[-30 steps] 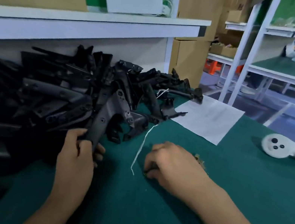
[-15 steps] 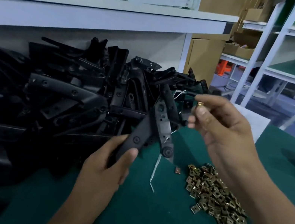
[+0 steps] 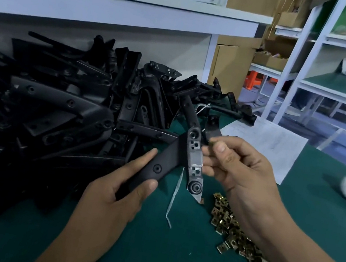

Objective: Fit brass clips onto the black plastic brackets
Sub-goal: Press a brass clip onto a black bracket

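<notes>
Bracket (image 3: pixel 177 154): lifted off the green table (image 3: pixel 145 253), right of the bracket heap (image 3: pixel 55 110), slotted face turned up toward you so the seats show.
Left hand (image 3: pixel 118 197): fingers wrapped round the bracket's lower arm, steadying it.
Right hand (image 3: pixel 236 172): just right of the bracket; thumb and forefinger pinch a brass clip (image 3: pixel 211 141), mostly hidden, level with the upper slot.
Clip pile (image 3: pixel 246 247): below-right of the bracket, within your reach for refills.

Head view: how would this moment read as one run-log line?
left hand holds black bracket | right hand pinches brass clip beside it | clip not seated | loose clips on mat
</notes>
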`<state>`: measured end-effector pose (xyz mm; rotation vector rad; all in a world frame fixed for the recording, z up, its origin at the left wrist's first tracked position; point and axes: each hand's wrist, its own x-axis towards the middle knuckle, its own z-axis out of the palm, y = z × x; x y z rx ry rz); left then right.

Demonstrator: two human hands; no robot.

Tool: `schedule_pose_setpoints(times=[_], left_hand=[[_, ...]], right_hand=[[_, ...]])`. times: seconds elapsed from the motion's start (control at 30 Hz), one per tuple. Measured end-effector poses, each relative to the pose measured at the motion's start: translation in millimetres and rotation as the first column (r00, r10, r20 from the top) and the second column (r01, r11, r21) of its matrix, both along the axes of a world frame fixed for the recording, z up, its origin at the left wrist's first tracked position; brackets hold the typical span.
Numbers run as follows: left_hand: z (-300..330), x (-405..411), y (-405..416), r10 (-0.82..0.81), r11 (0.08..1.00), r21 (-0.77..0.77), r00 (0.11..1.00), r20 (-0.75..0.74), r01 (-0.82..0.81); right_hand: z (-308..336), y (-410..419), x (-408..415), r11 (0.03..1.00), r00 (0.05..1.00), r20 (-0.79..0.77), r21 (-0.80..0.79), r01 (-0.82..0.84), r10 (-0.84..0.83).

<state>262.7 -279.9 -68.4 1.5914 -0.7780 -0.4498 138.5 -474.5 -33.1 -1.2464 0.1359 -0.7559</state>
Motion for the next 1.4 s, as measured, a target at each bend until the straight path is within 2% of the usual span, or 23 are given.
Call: schedule_pose_setpoints(times=[0.17, 0.4, 0.53, 0.8, 0.9, 0.97, 1.1, 1.17, 1.3, 1.4], left_hand=[[-1.0, -1.4, 0.8, -0.041, 0.998, -0.046, 0.999, -0.006, 0.040], [-4.0, -1.5, 0.8, -0.060, 0.996, -0.072, 0.998, 0.013, 0.061], [-1.8, 1.2, 2.7, -0.105, 0.994, -0.032, 0.994, 0.014, 0.106], [-1.6, 15.6, -2.5, -0.196, 0.980, 0.024, 0.978, 0.073, 0.195], [-6.1, 18.9, -0.2, -0.233, 0.972, 0.036, 0.967, 0.099, 0.231], [-6.2, 20.1, 4.0, -0.292, 0.956, 0.013, 0.955, 0.060, 0.291], [-6.2, 22.0, 6.5, -0.383, 0.923, -0.014, 0.923, 0.020, 0.384], [-6.2, 22.3, 6.3, -0.407, 0.913, -0.033, 0.914, 0.009, 0.407], [-6.6, 21.3, 5.0, -0.411, 0.911, -0.025, 0.911, 0.015, 0.412], [-5.2, 19.2, 4.7, -0.380, 0.924, -0.038, 0.925, 0.006, 0.380]], right_hand=[[2.5, -0.1, -2.1, 1.000, 1.000, -0.022, -0.013, 0.004, -0.004], [-1.4, 0.4, -4.0, 0.990, 0.999, -0.037, -0.138, 0.008, -0.013], [3.2, -1.5, -9.2, 0.971, 1.000, 0.001, -0.238, 0.021, -0.021], [9.9, -15.4, -20.7, 0.936, 0.992, -0.123, -0.348, -0.048, 0.006], [10.9, -19.4, -22.3, 0.930, 0.987, -0.138, -0.345, -0.128, 0.085], [11.1, -20.3, -23.9, 0.925, 0.969, -0.131, -0.296, -0.239, 0.209], [11.7, -22.6, -26.3, 0.833, 0.864, -0.193, -0.236, -0.501, 0.465], [11.3, -21.6, -26.5, 0.791, 0.823, -0.220, -0.233, -0.566, 0.524], [5.0, -16.9, -23.0, 0.817, 0.864, -0.233, -0.289, -0.500, 0.447], [1.2, -13.2, -20.0, 0.855, 0.939, -0.206, -0.392, -0.339, 0.277]])
